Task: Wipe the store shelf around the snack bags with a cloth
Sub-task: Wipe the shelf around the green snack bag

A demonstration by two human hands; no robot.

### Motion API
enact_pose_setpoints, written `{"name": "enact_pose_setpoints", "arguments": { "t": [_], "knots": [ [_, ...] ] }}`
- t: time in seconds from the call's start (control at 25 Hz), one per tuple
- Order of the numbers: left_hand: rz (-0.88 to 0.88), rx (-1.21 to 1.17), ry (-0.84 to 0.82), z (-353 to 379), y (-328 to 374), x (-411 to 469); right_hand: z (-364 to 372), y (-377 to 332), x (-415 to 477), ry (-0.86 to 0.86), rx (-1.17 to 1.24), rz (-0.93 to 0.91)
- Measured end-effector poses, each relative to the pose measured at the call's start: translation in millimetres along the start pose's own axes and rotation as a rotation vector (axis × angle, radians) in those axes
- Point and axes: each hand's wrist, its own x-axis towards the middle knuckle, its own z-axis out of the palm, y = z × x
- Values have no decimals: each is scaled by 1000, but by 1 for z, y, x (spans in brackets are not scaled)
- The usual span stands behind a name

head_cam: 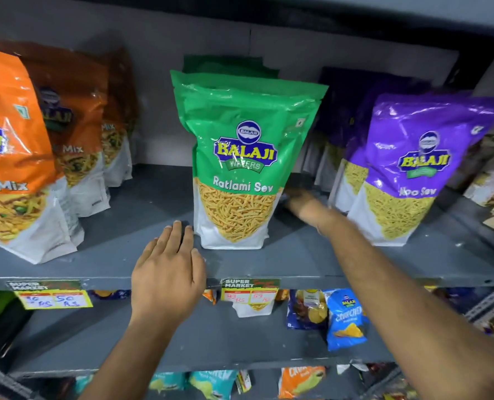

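While left hand (pixel 167 272) rests flat on shelf (pixel 297 264), right hand (pixel 303 203) blurs beside green bag (pixel 245 157).

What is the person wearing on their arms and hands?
Nothing much. Both forearms are bare as far as the picture shows, with no sleeves in view. The left hand wears no glove or ring that I can see. The right hand is blurred; a thin band seems to circle its wrist, but I cannot tell what it is.
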Motion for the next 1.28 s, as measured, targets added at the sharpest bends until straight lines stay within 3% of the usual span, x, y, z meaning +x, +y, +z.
{"name": "enact_pose_setpoints", "arguments": {
  "t": [0.16,0.32,0.4,0.56,0.72,1.0,1.2,1.28],
  "knots": [
    [0,-21,11,1,0,1,5,36,-71,-34,122,-13],
    [9,-23,24,1,0,1,7,35,-136,-35,98,-88],
    [7,-26,29,1,0,1,-8,25,-127,-17,168,-105],
    [10,-28,34,1,0,1,-31,15,-43,208,181,-55],
    [16,-27,32,-1,0,0,-2,34,-16,43,-48,19],
    [19,-36,45,-1,0,0,15,43,-131,46,92,-28],
    [17,-33,38,1,0,2,8,22,-214,-71,40,-134],
    [20,-34,34,0,0,2,-9,20,-209,21,50,-143]
  ]
}}
